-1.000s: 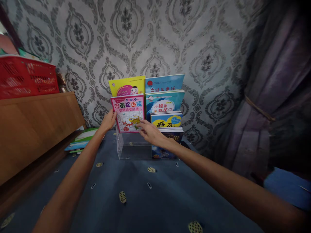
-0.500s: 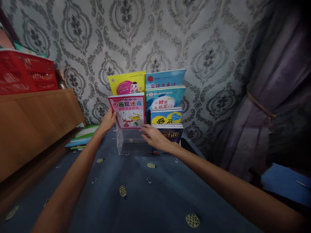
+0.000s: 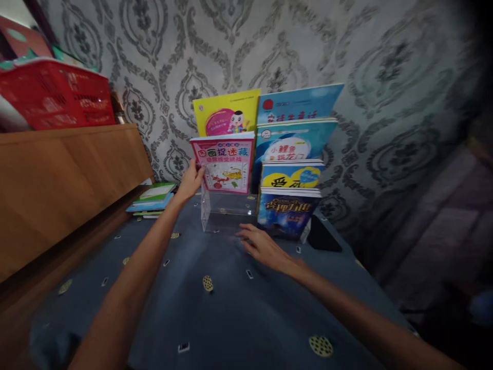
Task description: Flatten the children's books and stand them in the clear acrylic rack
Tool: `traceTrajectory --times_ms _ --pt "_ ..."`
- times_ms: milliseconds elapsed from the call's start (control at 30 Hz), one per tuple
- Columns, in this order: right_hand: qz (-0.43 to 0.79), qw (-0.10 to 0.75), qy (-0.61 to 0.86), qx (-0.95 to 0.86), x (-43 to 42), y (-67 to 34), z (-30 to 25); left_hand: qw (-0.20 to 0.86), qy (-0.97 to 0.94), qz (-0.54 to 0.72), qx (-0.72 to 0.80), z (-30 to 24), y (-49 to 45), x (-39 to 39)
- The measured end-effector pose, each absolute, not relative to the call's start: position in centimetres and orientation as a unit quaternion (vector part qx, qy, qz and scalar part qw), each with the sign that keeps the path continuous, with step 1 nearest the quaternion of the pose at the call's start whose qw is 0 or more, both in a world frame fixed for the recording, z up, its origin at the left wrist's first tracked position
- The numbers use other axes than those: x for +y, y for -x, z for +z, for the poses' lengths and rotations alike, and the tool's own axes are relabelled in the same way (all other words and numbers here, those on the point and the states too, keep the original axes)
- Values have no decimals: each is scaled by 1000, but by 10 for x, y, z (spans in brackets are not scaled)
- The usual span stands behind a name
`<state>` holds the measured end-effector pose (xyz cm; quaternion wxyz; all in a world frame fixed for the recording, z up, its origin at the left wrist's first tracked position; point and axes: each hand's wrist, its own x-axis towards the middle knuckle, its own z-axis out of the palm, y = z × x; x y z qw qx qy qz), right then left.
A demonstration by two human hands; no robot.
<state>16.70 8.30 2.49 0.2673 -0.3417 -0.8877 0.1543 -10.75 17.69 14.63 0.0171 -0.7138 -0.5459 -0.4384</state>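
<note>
A clear tiered book stand [image 3: 227,223] holds several children's books on the blue cloth. My left hand [image 3: 191,180] grips the left edge of a pink picture book [image 3: 227,167], which stands upright in the stand. Behind that rises a yellow book [image 3: 227,105]. The right side of the stand carries two light-blue books, a blue and yellow book [image 3: 290,174] and, lowest in front, a dark blue book [image 3: 287,213]. My right hand [image 3: 264,246], fingers apart and holding nothing, hovers by the stand's lower front, left of the dark blue book's base.
A small pile of books [image 3: 152,203] lies to the left, beside a wooden cabinet [image 3: 65,190] with a red basket [image 3: 57,97] on top. A flat black object [image 3: 323,236] lies right of the stand. Patterned wallpaper and a dark curtain [image 3: 435,221] close off the back and right.
My right hand has come away from the pink book's lower right corner and moved down toward the stand's front. My left hand stays at the book's left edge. The view has shifted.
</note>
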Motion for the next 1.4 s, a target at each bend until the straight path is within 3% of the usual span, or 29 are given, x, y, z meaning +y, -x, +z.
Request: traceTrajectory --times_ms 167,433,800,1400 --pt "226 293 330 -868 57 -166 -23 39 698 -461 -546 105 121 172" --pt "268 340 347 -832 39 -165 -46 52 588 -315 -743 34 192 159" --pt "299 332 342 -827 39 -167 -44 62 545 -187 -815 30 264 175" --pt "276 336 314 -844 39 -168 -50 134 544 -76 -825 34 264 171"
